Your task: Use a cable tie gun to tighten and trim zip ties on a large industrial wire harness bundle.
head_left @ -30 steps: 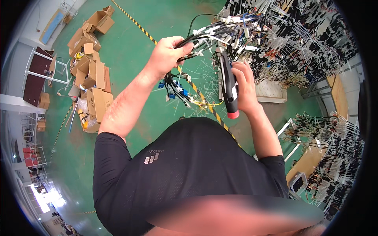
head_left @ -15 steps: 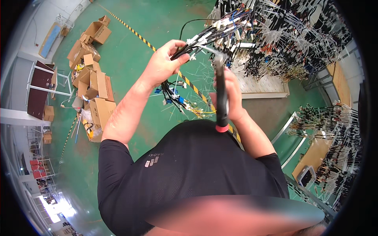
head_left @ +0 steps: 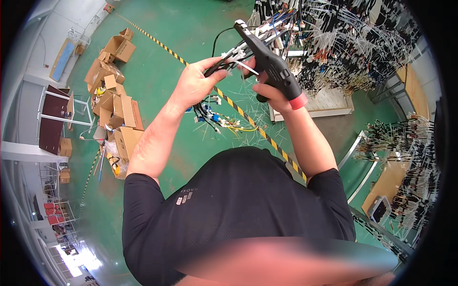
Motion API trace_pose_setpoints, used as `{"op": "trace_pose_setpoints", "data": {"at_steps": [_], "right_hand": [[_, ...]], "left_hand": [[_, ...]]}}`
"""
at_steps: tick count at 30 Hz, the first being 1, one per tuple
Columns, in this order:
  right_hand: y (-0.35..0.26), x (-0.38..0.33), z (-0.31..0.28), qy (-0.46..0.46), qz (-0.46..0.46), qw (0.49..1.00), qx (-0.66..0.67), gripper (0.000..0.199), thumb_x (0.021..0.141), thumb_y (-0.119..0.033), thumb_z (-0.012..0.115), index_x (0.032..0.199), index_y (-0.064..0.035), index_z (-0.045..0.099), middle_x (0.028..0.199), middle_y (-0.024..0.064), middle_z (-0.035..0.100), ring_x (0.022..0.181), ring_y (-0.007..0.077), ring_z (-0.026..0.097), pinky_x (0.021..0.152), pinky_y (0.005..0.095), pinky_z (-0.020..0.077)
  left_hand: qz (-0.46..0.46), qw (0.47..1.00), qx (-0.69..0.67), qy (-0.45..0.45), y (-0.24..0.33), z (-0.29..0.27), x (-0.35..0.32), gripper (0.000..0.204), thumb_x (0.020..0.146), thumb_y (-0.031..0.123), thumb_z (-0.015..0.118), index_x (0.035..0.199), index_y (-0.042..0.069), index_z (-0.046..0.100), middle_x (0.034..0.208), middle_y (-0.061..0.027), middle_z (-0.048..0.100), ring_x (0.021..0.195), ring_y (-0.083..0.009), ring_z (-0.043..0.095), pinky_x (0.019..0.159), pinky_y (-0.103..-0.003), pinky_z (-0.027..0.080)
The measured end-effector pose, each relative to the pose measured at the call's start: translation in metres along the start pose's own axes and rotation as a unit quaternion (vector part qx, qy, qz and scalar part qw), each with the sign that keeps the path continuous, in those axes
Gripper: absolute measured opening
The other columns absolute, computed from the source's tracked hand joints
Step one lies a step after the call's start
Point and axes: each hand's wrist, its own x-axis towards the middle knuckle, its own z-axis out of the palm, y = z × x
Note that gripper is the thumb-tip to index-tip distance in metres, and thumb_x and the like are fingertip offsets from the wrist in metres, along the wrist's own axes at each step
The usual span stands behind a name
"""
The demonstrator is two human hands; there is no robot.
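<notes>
My left hand (head_left: 195, 83) is closed round a bundle of black and white wires (head_left: 230, 56), a wiring harness with white connectors. Its loose end, with blue and white plugs (head_left: 213, 116), hangs below that hand. My right hand (head_left: 273, 96) grips a black cable tie gun (head_left: 273, 64) with a red end cap. The gun's nose points up and to the left, over the wires. A white cable tie tail (head_left: 246, 66) sticks out from the bundle toward my right fingers. The gun hides part of the harness, and I cannot tell whether the tail touches it.
Dense hanging wire harnesses (head_left: 334, 47) fill the upper right, above a pale board (head_left: 329, 102). More harnesses (head_left: 410, 176) hang at the right. Open cardboard boxes (head_left: 119, 107) line the left. Cut tie ends (head_left: 243, 100) litter the green floor near a yellow-black stripe (head_left: 281, 150).
The cable tie gun has swung from upright to a leftward tilt, its nose moving up and over the bundle. My left hand keeps its hold on the harness, nearly in place.
</notes>
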Motion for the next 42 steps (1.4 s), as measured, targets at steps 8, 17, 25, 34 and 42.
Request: {"op": "trace_pose_setpoints", "data": {"at_steps": [8, 17, 25, 34, 42], "right_hand": [[-0.008, -0.007, -0.013, 0.009, -0.115, 0.990, -0.077, 0.051, 0.080, 0.002, 0.066, 0.130, -0.0068, 0.062, 0.141, 0.0103, 0.066, 0.125, 0.0218, 0.061, 0.109, 0.0379, 0.0475], [-0.014, 0.008, -0.021, -0.105, -0.095, 0.978, -0.152, 0.070, 0.080, -0.004, 0.073, 0.148, -0.0078, 0.057, 0.128, 0.0051, 0.070, 0.120, 0.0214, 0.064, 0.111, 0.0387, 0.0479], [-0.057, -0.010, -0.023, 0.011, 0.022, 0.976, 0.218, 0.056, 0.071, -0.004, 0.063, 0.126, 0.0024, 0.063, 0.117, 0.0174, 0.071, 0.114, 0.0296, 0.068, 0.109, 0.0430, 0.0490], [-0.068, -0.051, -0.038, -0.034, -0.035, 0.978, -0.203, 0.050, 0.080, -0.002, 0.063, 0.130, 0.0007, 0.068, 0.124, 0.0127, 0.073, 0.121, 0.0245, 0.070, 0.112, 0.0388, 0.0486], [0.019, -0.083, -0.040, 0.009, -0.006, 0.981, -0.195, 0.052, 0.083, -0.003, 0.070, 0.134, -0.0026, 0.067, 0.128, 0.0120, 0.072, 0.126, 0.0271, 0.067, 0.115, 0.0444, 0.0464]], "left_hand": [[-0.025, 0.994, -0.098, -0.027, -0.005, -0.003, 0.000, 0.042, 0.112, 0.041, 0.062, 0.137, 0.009, 0.073, 0.073, 0.0083, 0.055, 0.057, -0.0019, 0.043, 0.052, -0.021, 0.035], [-0.033, 0.998, -0.038, -0.037, -0.008, 0.006, -0.002, 0.042, 0.112, 0.041, 0.060, 0.139, 0.012, 0.073, 0.074, 0.0037, 0.062, 0.065, -0.0056, 0.055, 0.061, -0.025, 0.047], [0.030, 0.999, -0.038, 0.025, -0.015, 0.015, -0.002, 0.036, 0.110, 0.033, 0.066, 0.137, 0.010, 0.074, 0.096, 0.0018, 0.075, 0.080, -0.0075, 0.062, 0.079, -0.026, 0.053], [-0.004, 0.991, -0.121, -0.052, -0.026, 0.020, -0.005, 0.056, 0.113, 0.056, 0.048, 0.143, 0.014, 0.070, 0.089, 0.0049, 0.071, 0.057, -0.0033, 0.047, 0.054, -0.022, 0.042], [0.004, 0.991, -0.122, -0.048, -0.026, 0.021, -0.006, 0.061, 0.112, 0.060, 0.046, 0.142, 0.011, 0.069, 0.088, 0.0056, 0.068, 0.057, -0.0033, 0.047, 0.054, -0.023, 0.042]]}}
